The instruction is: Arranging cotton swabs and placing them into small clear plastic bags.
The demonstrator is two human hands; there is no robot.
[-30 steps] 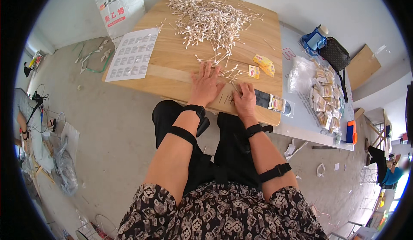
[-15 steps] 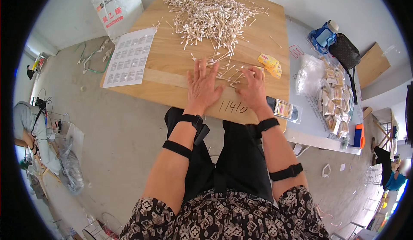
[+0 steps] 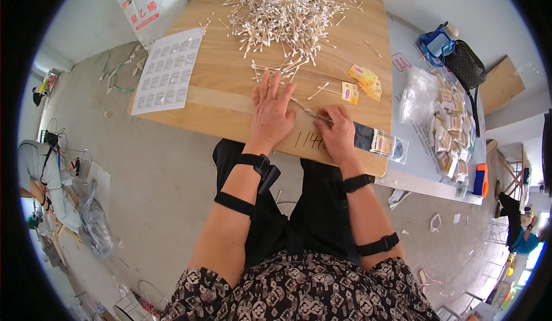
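Note:
On the wooden table (image 3: 221, 94) lies a large heap of cotton swabs (image 3: 282, 19), with a few strays at its near edge. My left hand (image 3: 271, 117) rests flat there, fingers stretched out, the tips touching some of the strays. To its right my right hand (image 3: 338, 130) is closed over a small bundle of swabs (image 3: 312, 113); its fingers curl inward and hide part of the bundle. Yellow printed cards (image 3: 365, 81) lie beyond the right hand. One card (image 3: 349, 93) has a couple of loose swabs beside it.
A clear pack of swabs (image 3: 384, 144) sits at the table's right corner. The side table holds clear bags (image 3: 418, 98), many filled packs (image 3: 451, 128), a dark bag (image 3: 464, 65) and an orange-blue tape roll (image 3: 480, 180). A printed sheet (image 3: 168, 72) and a white sack (image 3: 154, 10) are left.
My right hand has come nearer and closed, drawing swabs together into a bundle. Fewer loose swabs lie between my hands. My left hand stays spread in nearly the same place.

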